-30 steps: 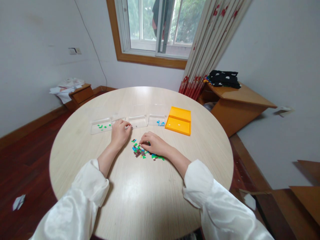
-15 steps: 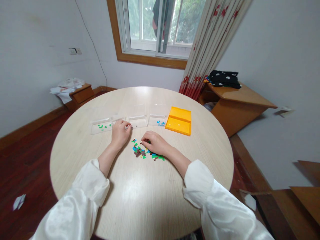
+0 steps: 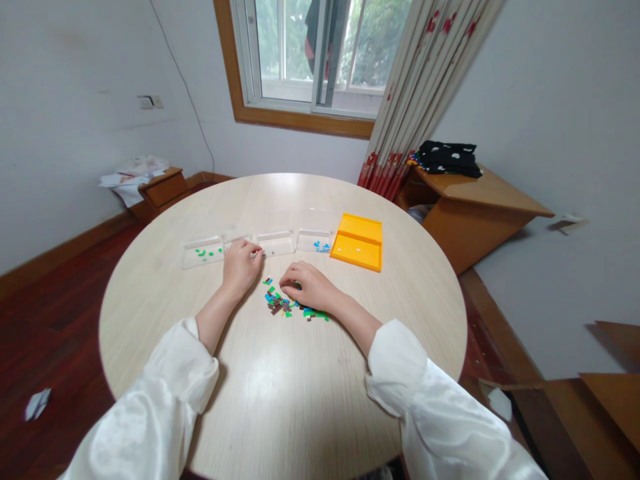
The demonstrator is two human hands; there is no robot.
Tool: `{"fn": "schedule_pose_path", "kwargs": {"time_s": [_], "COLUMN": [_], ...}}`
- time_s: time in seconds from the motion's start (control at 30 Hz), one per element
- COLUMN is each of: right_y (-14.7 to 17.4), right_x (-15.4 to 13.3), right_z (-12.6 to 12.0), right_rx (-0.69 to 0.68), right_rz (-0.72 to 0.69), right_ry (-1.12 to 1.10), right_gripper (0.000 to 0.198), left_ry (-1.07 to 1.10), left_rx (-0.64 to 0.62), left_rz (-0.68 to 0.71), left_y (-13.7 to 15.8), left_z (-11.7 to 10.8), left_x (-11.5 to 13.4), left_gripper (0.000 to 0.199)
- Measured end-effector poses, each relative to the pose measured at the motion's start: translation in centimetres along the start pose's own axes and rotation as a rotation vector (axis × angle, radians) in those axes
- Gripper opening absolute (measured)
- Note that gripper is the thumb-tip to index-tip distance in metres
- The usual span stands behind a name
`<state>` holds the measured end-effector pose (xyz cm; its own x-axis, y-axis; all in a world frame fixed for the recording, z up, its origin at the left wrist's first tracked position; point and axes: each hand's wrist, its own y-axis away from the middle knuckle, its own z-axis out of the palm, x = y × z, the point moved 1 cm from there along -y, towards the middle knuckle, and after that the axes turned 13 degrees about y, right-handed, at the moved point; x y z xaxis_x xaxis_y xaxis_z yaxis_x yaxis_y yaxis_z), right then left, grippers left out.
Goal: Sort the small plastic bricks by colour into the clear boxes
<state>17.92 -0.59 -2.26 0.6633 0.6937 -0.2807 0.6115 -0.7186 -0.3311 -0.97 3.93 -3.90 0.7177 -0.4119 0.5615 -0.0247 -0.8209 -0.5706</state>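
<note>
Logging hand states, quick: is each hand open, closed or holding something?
Left hand: curled beside clear box; grip unclear.
Right hand: curled over colored pieces; grip unclear.

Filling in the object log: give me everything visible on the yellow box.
The yellow box looks like opaque plastic. It lies open on the pale table, its far half and near half joining across the middle, both rimmed. Two small whitish pieces sit in the near half. It is just right of the clear box holding blue pieces; whether they touch is unclear. Neither the left hand nor the right hand touches it.
</note>
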Motion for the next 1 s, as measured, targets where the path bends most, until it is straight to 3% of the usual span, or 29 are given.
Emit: {"fn": "schedule_pose_path", "kwargs": {"time_s": [0.33,0.6,0.87,1.0], "right_y": [-0.1,-0.1,-0.1,0.0], "right_x": [-0.1,0.7,1.1,1.1], "right_z": [0.0,0.2,0.1,0.1], "right_rx": [-0.031,0.036,0.136,0.188], "right_rz": [0.023,0.197,0.259,0.259], "right_ry": [-0.011,-0.018,-0.067,-0.112], "right_gripper": [0.008,0.011,0.011,0.009], "left_ry": [0.014,0.065,0.285,0.339], "left_rx": [0.007,-0.005,-0.285,-0.338], "left_rz": [-0.005,0.029,0.111,0.158], "left_y": [0.1,0.1,0.9,1.0], "left_z": [0.1,-0.2,-0.3,-0.2], "left_x": [0.1,0.9,3.6,4.2], "left_gripper": [0.019,0.017,0.017,0.013]}}
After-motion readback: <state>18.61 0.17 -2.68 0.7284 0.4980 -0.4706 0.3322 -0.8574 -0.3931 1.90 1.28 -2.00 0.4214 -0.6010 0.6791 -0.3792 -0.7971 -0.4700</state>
